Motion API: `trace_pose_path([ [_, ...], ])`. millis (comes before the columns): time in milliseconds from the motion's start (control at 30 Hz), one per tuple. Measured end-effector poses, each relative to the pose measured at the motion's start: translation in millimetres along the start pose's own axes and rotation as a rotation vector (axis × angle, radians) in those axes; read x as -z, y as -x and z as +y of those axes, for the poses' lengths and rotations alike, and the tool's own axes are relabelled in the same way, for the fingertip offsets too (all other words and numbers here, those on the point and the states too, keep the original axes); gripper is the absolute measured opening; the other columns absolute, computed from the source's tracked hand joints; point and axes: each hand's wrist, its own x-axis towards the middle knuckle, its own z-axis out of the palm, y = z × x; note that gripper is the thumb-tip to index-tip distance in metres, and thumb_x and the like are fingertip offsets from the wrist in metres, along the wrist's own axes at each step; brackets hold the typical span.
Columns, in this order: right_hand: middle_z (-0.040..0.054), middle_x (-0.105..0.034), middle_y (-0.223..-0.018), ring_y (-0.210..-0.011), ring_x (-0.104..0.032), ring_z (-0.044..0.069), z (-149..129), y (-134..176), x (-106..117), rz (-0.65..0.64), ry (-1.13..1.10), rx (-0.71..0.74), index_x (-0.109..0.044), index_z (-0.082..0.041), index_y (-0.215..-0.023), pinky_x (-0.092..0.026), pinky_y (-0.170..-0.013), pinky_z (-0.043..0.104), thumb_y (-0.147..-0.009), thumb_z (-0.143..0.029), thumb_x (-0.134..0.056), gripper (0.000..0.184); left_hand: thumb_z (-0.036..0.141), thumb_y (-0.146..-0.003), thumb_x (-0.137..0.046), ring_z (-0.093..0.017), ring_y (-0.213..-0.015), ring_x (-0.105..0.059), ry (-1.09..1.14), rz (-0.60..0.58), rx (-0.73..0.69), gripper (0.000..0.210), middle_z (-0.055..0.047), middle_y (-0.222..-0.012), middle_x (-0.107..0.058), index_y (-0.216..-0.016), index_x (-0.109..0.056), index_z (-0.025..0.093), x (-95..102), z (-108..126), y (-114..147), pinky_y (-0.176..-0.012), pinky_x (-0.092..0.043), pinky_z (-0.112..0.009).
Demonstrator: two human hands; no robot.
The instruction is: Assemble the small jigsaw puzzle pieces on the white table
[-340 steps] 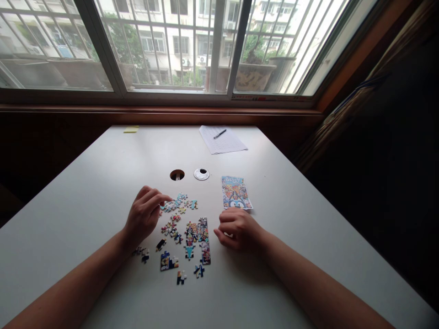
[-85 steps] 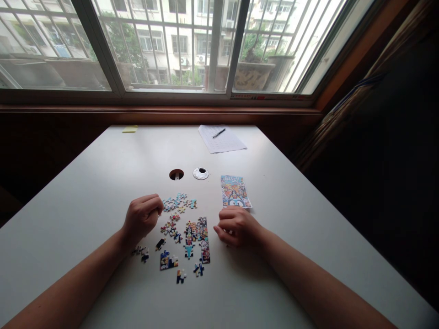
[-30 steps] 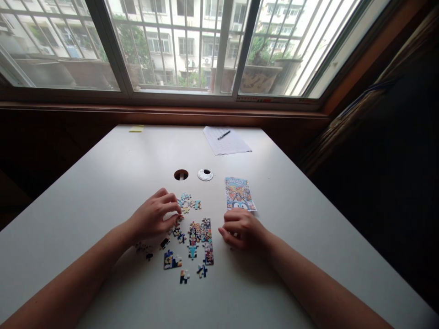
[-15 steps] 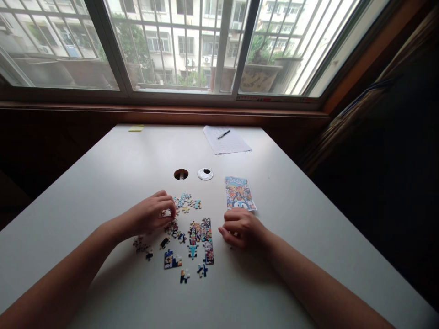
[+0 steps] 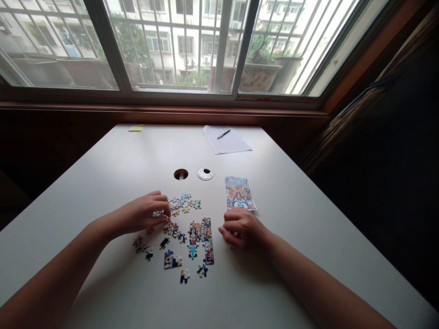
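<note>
My left hand (image 5: 151,211) hovers over the loose jigsaw puzzle pieces (image 5: 183,201), its fingers curled toward the thumb. Whatever its fingertips pinch is too small to make out. Just right of it, more mixed pieces (image 5: 173,229) lie in a loose pile. A joined strip of puzzle (image 5: 209,240) stands beside a partly joined section (image 5: 194,235) between my hands. My right hand (image 5: 244,228) rests closed on the table, against the lower edge of the picture card (image 5: 238,192). Its curled fingers hide anything inside.
Nearer me lie a small joined corner section (image 5: 171,259) and single pieces (image 5: 184,276). Dark pieces (image 5: 140,244) sit at the left. Beyond are a round cable hole (image 5: 181,174), its cover (image 5: 205,173), paper sheets (image 5: 228,142) with a pen (image 5: 224,134), and yellow sticky notes (image 5: 136,128).
My left hand has shifted slightly left, uncovering more of the loose pieces beside its fingertips. My right hand and the joined sections have stayed put.
</note>
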Motion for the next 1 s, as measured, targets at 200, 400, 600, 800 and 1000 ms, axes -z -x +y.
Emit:
trace_pose_path([
  [200, -0.0032, -0.035, -0.06, -0.057, -0.029, 0.013, 0, 0, 0, -0.002, 0.002, 0.003, -0.04, -0.019, -0.053, -0.025, -0.06, 0.03, -0.092, -0.021, -0.052, 0.041, 0.024, -0.092, -0.064, -0.019, -0.096, -0.056, -0.091, 0.102, -0.011, 0.015, -0.004, -0.102, -0.064, -0.106, -0.07, 0.026, -5.8, -3, -2, -0.078, -0.048, -0.028],
  [400, -0.0032, -0.035, -0.061, -0.058, -0.029, 0.013, 0, 0, 0, -0.001, 0.008, 0.004, -0.042, -0.019, -0.053, -0.025, -0.06, 0.03, -0.092, -0.022, -0.052, 0.04, 0.023, -0.094, -0.062, -0.019, -0.093, -0.053, -0.154, 0.156, -0.034, 0.022, -0.004, -0.103, -0.063, -0.112, -0.07, 0.031, -16.4, -9, -4, -0.073, -0.048, -0.027],
  [600, -0.003, -0.035, -0.061, -0.058, -0.029, 0.013, 0, 1, -1, -0.008, 0.001, -0.006, -0.04, -0.019, -0.053, -0.025, -0.06, 0.03, -0.092, -0.023, -0.051, 0.041, 0.025, -0.094, -0.062, -0.019, -0.093, -0.052, -0.166, 0.141, -0.02, 0.02, -0.005, -0.104, -0.063, -0.111, -0.071, 0.032, -22.0, -12, -7, -0.074, -0.047, -0.027],
  [800, -0.0029, -0.035, -0.06, -0.058, -0.029, 0.013, -1, 0, 0, -0.001, -0.004, -0.002, -0.039, -0.019, -0.053, -0.025, -0.06, 0.03, -0.092, -0.022, -0.051, 0.041, 0.023, -0.096, -0.06, -0.019, -0.095, -0.053, -0.152, 0.086, -0.013, 0.02, -0.005, -0.104, -0.063, -0.11, -0.072, 0.032, -21.3, -7, -8, -0.076, -0.047, -0.027],
  [1000, -0.0029, -0.035, -0.061, -0.058, -0.029, 0.013, 0, 0, 0, -0.012, -0.004, -0.006, -0.038, -0.019, -0.054, -0.025, -0.06, 0.031, -0.092, -0.023, -0.051, 0.041, 0.024, -0.096, -0.06, -0.019, -0.095, -0.054, -0.121, 0.074, -0.016, 0.019, -0.004, -0.104, -0.064, -0.108, -0.072, 0.032, -18.4, -4, -7, -0.075, -0.048, -0.026],
])
